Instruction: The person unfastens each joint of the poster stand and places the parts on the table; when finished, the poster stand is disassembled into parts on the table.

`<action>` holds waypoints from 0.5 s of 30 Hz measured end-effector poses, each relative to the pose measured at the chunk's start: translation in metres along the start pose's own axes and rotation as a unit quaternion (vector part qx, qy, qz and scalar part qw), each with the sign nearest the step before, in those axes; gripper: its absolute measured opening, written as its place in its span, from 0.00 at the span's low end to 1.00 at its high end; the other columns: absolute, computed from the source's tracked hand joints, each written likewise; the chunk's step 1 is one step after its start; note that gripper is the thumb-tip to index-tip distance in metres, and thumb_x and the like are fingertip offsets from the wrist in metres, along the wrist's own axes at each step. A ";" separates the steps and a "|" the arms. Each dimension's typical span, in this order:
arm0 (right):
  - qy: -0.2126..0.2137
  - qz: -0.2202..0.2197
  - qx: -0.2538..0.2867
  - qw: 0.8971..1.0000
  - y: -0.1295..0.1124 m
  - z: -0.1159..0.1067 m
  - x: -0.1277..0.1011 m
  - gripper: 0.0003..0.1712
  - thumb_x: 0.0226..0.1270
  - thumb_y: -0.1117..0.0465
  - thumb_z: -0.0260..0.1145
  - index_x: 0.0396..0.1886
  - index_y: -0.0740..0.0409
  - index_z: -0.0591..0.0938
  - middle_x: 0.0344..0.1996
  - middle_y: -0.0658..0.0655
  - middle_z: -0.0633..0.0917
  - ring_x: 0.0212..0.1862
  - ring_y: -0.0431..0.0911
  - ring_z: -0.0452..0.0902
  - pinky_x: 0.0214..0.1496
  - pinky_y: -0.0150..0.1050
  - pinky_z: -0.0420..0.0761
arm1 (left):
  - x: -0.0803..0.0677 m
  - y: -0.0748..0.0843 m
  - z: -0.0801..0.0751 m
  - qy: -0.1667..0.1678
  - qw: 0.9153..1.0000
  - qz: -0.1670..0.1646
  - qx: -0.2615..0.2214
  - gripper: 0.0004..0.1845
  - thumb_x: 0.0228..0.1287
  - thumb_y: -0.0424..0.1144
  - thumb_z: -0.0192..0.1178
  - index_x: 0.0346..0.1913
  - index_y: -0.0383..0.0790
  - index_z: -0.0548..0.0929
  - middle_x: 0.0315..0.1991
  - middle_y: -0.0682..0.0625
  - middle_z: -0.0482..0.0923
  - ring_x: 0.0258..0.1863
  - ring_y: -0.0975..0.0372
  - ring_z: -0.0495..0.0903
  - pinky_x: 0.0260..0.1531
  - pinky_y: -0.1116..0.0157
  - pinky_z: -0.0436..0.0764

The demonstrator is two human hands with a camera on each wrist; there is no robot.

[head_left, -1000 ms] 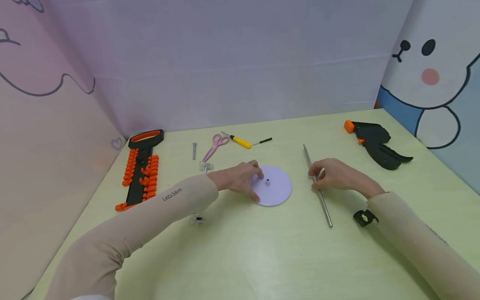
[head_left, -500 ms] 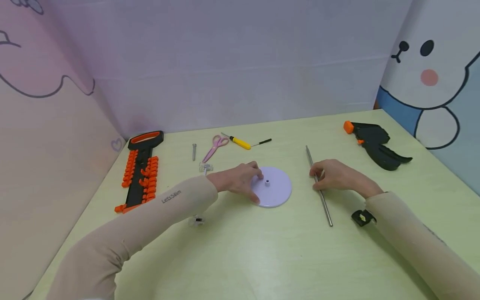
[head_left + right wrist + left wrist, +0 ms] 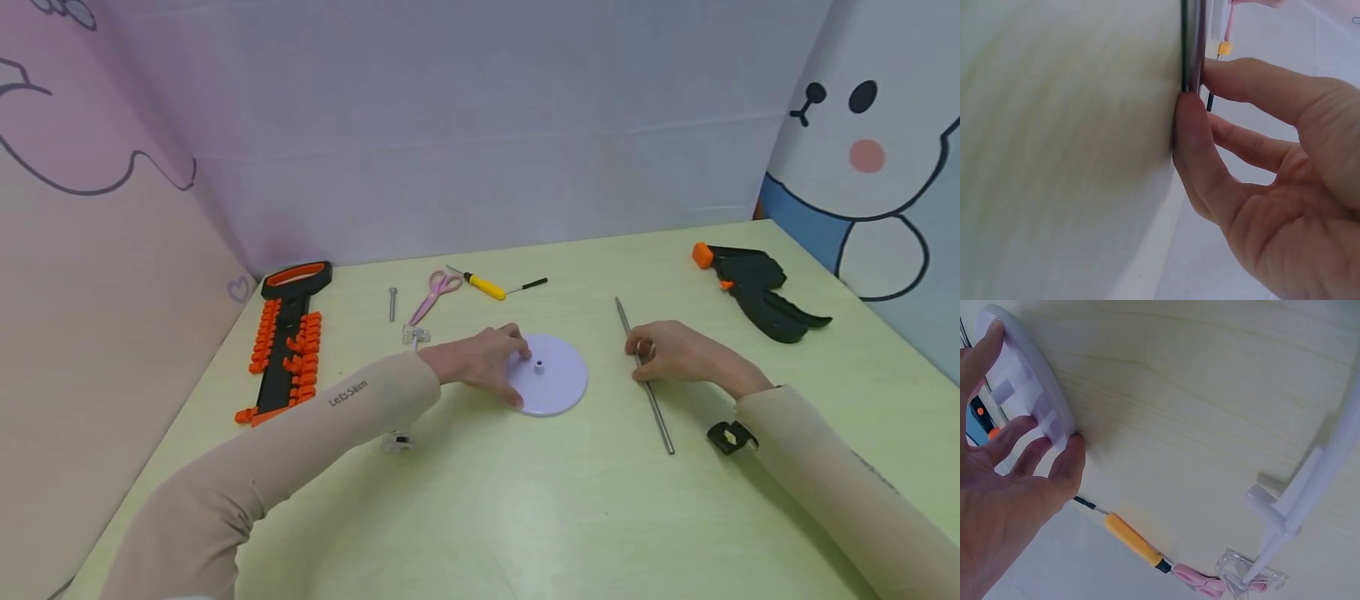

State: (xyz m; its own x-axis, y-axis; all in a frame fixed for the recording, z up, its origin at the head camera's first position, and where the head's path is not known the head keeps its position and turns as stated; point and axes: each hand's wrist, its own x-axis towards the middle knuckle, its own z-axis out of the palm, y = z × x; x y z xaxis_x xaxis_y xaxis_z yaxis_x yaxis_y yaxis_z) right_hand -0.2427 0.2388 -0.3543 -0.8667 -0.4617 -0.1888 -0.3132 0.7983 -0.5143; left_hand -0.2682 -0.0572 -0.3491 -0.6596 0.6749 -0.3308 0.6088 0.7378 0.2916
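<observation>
On the desk (image 3: 525, 500), right of the middle, the metal rod (image 3: 645, 379) lies flat with its long axis running from the far side toward the near side, the near end leaning a little to the right. The right hand (image 3: 678, 357) sits on top of it, nearer to the far end than to the near end. Its grip is pinching the rod: in the right wrist view the thumb (image 3: 1194, 134) presses the rod (image 3: 1192, 44) from one side and a finger touches it from the other side, so the rod crosses the hand.

Just left of the rod, but apart from it, lies the round white base (image 3: 551, 375) with 1 small socket (image 3: 539, 365) standing up in its centre. The left hand (image 3: 480, 360) holds the left rim of this base; its grip is curled around the edge, with the thumb (image 3: 979, 353) on one part of the rim and the fingertips (image 3: 1069, 465) on another. The base (image 3: 1029, 387) looks slightly lifted at this side, but I cannot tell for sure.

So the socket lies to the left of the right hand, and the rod lies flat while the socket points up.
</observation>
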 end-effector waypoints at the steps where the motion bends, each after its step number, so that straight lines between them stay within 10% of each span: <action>1: 0.000 -0.001 0.000 1.000 0.000 0.000 0.000 0.15 0.56 0.65 0.71 0.42 0.65 0.79 0.33 0.57 0.78 0.34 0.48 0.71 0.36 0.41 0.73 | 0.000 0.000 0.000 -0.001 1.000 -0.001 0.001 0.37 0.49 0.54 0.71 0.62 0.43 0.73 0.60 0.46 0.63 0.53 0.56 0.67 0.55 0.63 0.69; 15: -0.027 0.026 0.019 0.999 -0.002 0.003 0.001 0.22 0.63 0.61 0.66 0.54 0.67 0.73 0.31 0.57 0.76 0.26 0.44 0.72 0.29 0.38 0.73 | -0.006 0.011 -0.005 -0.008 1.000 -0.003 0.018 0.36 0.58 0.51 0.66 0.67 0.43 0.68 0.66 0.45 0.59 0.61 0.53 0.63 0.60 0.61 0.66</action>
State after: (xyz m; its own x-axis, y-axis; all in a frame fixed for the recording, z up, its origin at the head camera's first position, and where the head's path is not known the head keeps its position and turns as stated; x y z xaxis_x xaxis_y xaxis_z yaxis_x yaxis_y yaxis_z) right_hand -0.2420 0.2361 -0.3558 -0.8590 -0.4407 -0.2606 -0.2521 0.8071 -0.5339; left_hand -0.2599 -0.0528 -0.3396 -0.6572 0.6694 -0.3465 0.6200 0.7415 0.2566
